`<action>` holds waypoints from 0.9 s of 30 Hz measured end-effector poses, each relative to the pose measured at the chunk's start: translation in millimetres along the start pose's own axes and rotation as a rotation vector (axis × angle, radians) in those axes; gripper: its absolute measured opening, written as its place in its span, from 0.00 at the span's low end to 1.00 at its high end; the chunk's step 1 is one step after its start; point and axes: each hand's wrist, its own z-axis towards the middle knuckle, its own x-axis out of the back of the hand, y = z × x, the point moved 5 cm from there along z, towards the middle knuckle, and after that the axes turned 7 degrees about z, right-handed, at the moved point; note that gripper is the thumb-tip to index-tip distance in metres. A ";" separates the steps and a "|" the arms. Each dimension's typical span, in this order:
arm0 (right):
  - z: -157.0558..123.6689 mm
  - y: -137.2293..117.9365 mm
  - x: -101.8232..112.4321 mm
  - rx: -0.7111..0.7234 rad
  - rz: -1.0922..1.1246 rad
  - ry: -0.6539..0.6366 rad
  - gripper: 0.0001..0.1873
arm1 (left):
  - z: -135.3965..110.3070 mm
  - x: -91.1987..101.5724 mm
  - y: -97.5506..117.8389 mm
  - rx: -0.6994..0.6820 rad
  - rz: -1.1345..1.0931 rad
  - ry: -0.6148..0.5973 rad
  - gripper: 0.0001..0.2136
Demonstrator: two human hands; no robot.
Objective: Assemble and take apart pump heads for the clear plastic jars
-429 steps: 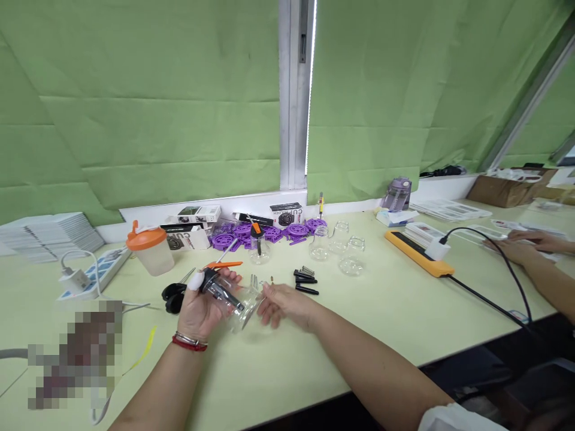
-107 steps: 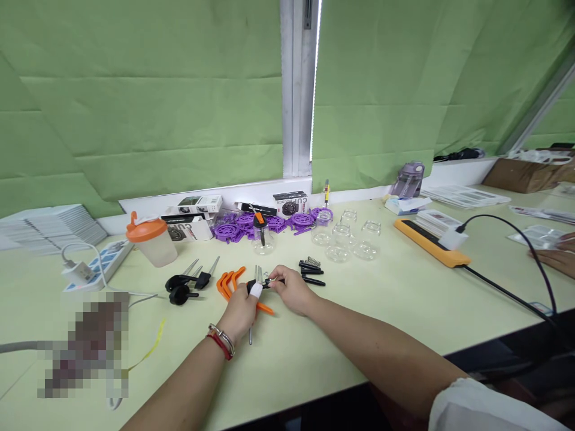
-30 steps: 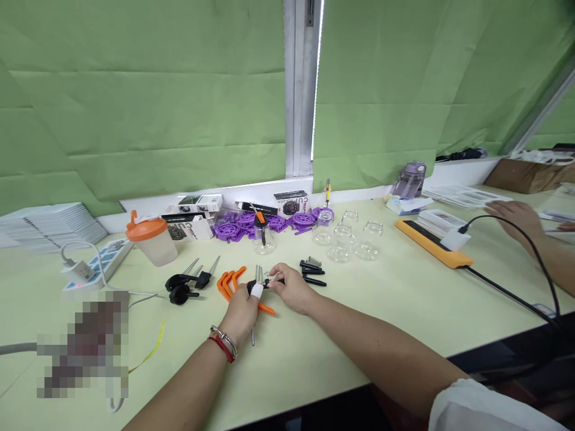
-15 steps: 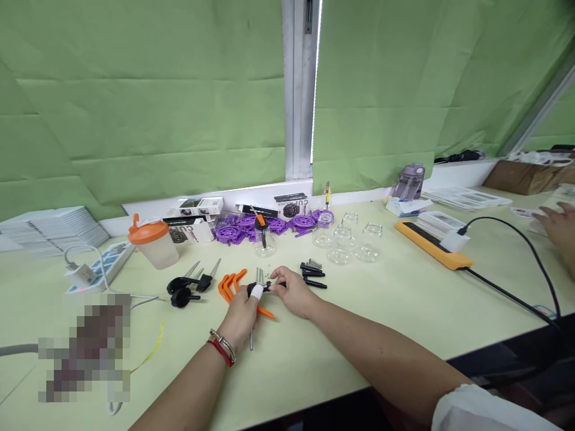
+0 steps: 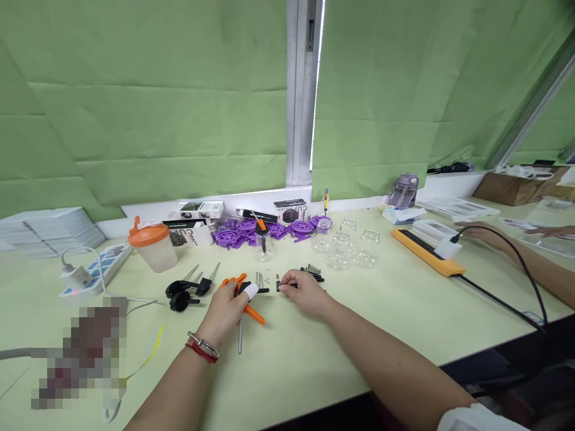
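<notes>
My left hand (image 5: 227, 308) is closed around a black plastic part (image 5: 259, 290) with an orange lever (image 5: 255, 315) and a thin metal rod (image 5: 239, 336) sticking out below it. Just right of it, my right hand (image 5: 305, 292) pinches a small black piece (image 5: 279, 286); its fingers partly hide it. A gap separates the two held parts. Orange angled levers (image 5: 240, 278) lie behind my left hand. Several short metal pins (image 5: 259, 279) are beyond the held part. A spring (image 5: 313, 269) and black sleeves (image 5: 318, 278) lie behind my right hand.
Black parts with metal stems (image 5: 183, 289) lie left. At the back are purple plastic wheels (image 5: 231, 234), a glass jar (image 5: 264, 248), clear glass cups (image 5: 339, 258) and boxes (image 5: 193, 233). An orange power strip (image 5: 429, 254) with a cable stands right, near another person's hand (image 5: 480, 236).
My hands have moved apart: the left has shifted left with the black part and its lever, the right slightly right with the small piece. The other person's hand has reached nearer the power strip.
</notes>
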 end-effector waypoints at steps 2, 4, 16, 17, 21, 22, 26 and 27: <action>-1.0 1.4 9.7 -0.022 -0.084 0.037 0.07 | 2.0 4.8 -2.8 -0.014 0.115 0.019 0.18; -1.6 2.7 17.5 -0.031 -0.159 0.058 0.08 | 2.8 4.7 -5.2 -0.026 0.221 -0.002 0.19; -2.5 1.8 20.3 -0.015 -0.422 0.010 0.04 | 0.2 5.1 -6.8 0.015 0.499 -0.075 0.20; -2.3 1.9 20.5 -0.013 -0.423 0.003 0.04 | -0.6 6.2 -6.2 0.022 0.525 -0.076 0.20; -1.2 3.2 20.4 -0.004 -0.387 -0.019 0.06 | -6.4 12.3 -0.4 0.041 0.661 -0.024 0.22; -0.7 4.0 20.0 -0.006 -0.378 -0.022 0.06 | -8.7 13.5 2.8 0.040 0.696 0.009 0.23; 1.1 8.4 18.4 -0.031 -0.345 -0.016 0.07 | -20.5 8.3 30.3 -0.140 0.834 0.226 0.19; 1.4 8.9 17.8 -0.031 -0.335 -0.016 0.07 | -23.5 1.5 39.3 -0.243 0.858 0.242 0.16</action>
